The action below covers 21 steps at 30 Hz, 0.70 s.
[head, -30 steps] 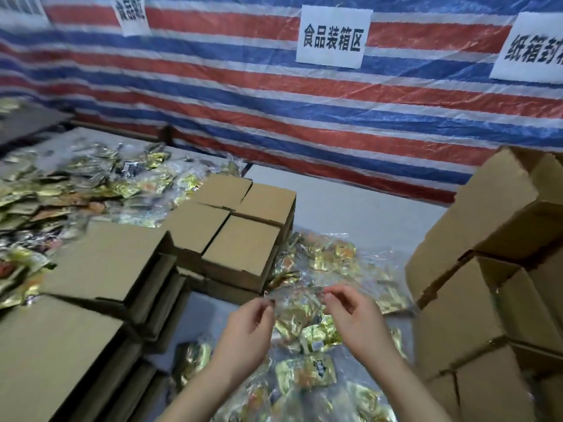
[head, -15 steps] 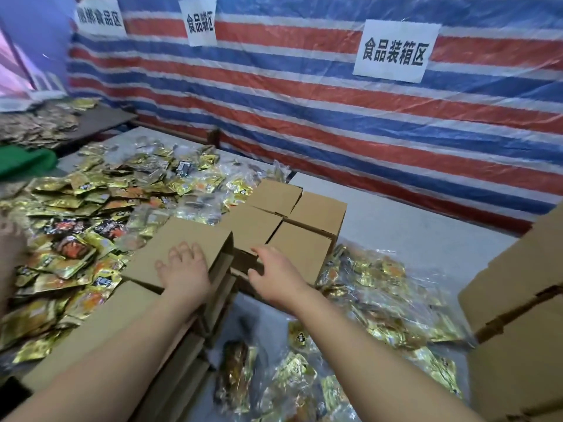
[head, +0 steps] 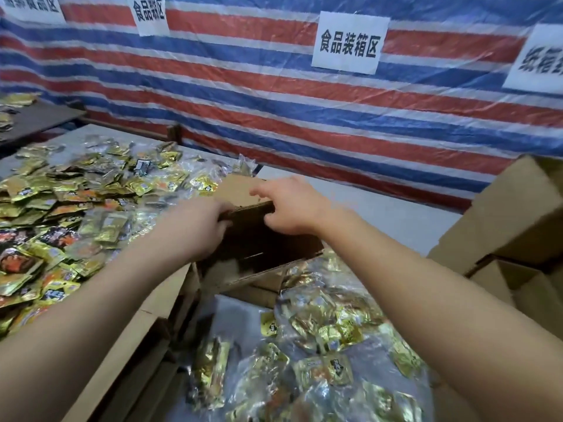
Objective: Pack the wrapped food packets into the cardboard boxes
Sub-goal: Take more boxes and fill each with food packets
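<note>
A person's two bare hands work at an open cardboard box [head: 259, 239] in the middle of a packing table [head: 380, 208]. The left hand [head: 195, 226] grasps the box's far-left edge, fingers curled over the cardboard; the right hand [head: 289, 205] lies on the raised far flap with its fingers bent over the edge, thumb tucked below. The box's dark interior faces the camera, tilted toward the person. Loose gold-foil food packets [head: 76, 214] cover the table to the left, while more packets in clear plastic bags [head: 320, 345] lie just in front of the box, between the forearms. Flattened cardboard boxes [head: 122, 345] are stacked at lower left, and assembled cartons [head: 502, 223] stand at right. A red, white and blue striped tarpaulin [head: 274, 102] hangs behind, bearing a white paper sign [head: 350, 42] with Chinese characters
</note>
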{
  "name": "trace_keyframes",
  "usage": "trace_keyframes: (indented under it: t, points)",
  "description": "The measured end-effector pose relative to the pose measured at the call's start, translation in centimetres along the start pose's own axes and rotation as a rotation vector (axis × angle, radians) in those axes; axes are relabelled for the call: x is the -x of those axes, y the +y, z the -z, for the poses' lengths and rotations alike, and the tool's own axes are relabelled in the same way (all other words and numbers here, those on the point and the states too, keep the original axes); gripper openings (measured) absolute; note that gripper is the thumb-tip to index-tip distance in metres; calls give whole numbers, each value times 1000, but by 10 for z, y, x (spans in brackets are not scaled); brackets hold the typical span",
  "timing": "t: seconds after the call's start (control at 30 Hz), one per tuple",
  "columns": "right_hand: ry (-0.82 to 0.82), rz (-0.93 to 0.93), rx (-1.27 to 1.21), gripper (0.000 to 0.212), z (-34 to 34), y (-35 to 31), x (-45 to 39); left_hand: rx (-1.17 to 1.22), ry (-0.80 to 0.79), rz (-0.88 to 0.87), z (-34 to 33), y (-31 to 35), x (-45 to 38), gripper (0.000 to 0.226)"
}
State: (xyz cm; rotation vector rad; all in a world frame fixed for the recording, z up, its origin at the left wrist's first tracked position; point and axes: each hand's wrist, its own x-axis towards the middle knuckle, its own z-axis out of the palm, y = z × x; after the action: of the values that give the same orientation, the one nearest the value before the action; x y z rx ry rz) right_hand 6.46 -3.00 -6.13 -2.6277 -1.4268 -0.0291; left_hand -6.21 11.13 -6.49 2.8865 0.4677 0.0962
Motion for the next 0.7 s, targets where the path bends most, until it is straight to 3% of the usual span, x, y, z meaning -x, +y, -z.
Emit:
trace_keyframes:
  t: [0.07,0.1,0.27,0.4,0.53,0.7]
  points:
    - [-50,-43,86,8,15,22,30,108,-21,-81,-2,31,-2,18]
    - [-62,-72,102,5,17,33,48,161,-24,-120,-9,44,-4,17]
    - [-126,-257,87,17,-17,76,147,384,-212,-255,-80,99,0,9]
    - [-283,-477,-4,20,-97,86,232,328,-379,-375,-172,131,31,12]
    - [-397,-613,-148,27,-170,73,290,266,-566,-364,-246,136,68,19]
    - [-377,-581,-146,27,-210,66,315,234,-539,-388,-286,131,92,21]
